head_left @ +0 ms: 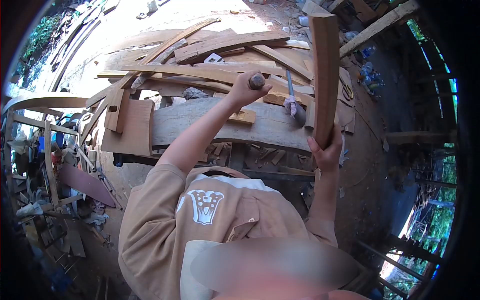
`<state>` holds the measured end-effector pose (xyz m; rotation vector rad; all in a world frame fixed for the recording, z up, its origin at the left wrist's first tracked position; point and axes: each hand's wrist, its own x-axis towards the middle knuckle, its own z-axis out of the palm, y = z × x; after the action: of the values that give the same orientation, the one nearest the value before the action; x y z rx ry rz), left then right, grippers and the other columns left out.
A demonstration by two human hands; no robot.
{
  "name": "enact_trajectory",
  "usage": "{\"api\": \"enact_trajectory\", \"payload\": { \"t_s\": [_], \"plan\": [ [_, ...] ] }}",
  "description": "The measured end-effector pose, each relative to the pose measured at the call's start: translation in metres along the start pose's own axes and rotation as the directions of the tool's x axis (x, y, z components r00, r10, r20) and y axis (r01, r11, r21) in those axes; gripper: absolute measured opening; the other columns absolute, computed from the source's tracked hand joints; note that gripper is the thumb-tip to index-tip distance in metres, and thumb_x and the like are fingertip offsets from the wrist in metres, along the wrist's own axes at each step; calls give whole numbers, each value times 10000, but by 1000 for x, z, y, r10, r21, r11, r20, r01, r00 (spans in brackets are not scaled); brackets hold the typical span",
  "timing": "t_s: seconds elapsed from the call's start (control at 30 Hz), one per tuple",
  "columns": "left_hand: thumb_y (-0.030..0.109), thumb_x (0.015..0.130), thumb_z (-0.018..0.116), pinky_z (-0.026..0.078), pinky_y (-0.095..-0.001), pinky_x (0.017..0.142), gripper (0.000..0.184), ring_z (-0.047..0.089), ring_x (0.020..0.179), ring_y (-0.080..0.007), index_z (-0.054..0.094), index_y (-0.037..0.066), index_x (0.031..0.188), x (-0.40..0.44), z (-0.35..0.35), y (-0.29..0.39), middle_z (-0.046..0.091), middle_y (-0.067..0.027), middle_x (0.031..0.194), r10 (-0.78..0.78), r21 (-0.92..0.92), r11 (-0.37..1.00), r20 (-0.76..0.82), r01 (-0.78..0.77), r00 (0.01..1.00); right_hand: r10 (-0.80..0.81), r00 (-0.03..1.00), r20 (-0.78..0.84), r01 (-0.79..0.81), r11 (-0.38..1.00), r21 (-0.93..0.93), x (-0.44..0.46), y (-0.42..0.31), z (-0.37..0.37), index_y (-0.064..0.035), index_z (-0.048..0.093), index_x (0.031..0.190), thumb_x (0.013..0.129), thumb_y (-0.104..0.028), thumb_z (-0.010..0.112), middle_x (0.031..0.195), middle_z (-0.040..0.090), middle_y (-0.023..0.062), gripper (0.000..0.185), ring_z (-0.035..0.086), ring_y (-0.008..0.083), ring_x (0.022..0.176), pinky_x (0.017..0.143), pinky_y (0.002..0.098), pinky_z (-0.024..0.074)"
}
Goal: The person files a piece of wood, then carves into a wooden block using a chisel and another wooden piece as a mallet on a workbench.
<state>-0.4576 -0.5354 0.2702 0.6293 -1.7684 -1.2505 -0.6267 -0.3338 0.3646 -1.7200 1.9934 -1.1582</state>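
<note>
My left hand [245, 90] is closed around a round-ended wooden handle [257, 81], whose end points up toward me. What the handle belongs to cannot be made out. My right hand [327, 150] grips the lower end of a long, thick wooden board [324, 75] that stands upright. Beneath my hands a broad, pale, curved plank [195, 120] lies across the work area. A small wood block [243, 116] rests on it. Close to the board, a thin grey rod [289, 82] runs down to a pinkish wrapping and a dark, blurred part [299, 116].
Loose planks and offcuts [225, 49] are piled beyond the curved plank. At its left end sit a flat board [130, 135] and a mortised block [116, 111]. Yellow-handled scissors or pliers [346, 91] lie at right. Wooden frames [49, 160] and clutter stand at left.
</note>
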Motion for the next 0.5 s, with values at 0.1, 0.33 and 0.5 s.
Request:
{"api": "enact_trajectory", "payload": {
  "t_s": [0.1,0.33,0.5],
  "plan": [
    [118,725,686,337,-210,493,245,383,544,-41,455,65,664,1,3,2,437,39,589,-2,-4,1000,12,2,1000,-91,992,-82,104,979,177,-5,8,8,-23,424,985,643,-232,687,784,571,142,479,587,288,736,653,374,448],
    [133,730,686,344,-212,494,244,402,543,-43,460,61,675,4,-3,-3,444,27,579,80,48,995,49,-82,996,232,968,98,-235,972,21,-1,-11,1,7,477,963,649,-220,698,835,570,153,446,568,249,771,690,337,446],
    [199,685,706,373,-275,527,271,406,552,-116,490,34,676,5,1,-2,469,-39,600,6,-9,1000,16,-5,1000,41,979,-198,-5,984,178,-6,11,9,5,450,1022,706,-172,633,763,489,41,407,501,131,661,627,277,430]
  ]
}}
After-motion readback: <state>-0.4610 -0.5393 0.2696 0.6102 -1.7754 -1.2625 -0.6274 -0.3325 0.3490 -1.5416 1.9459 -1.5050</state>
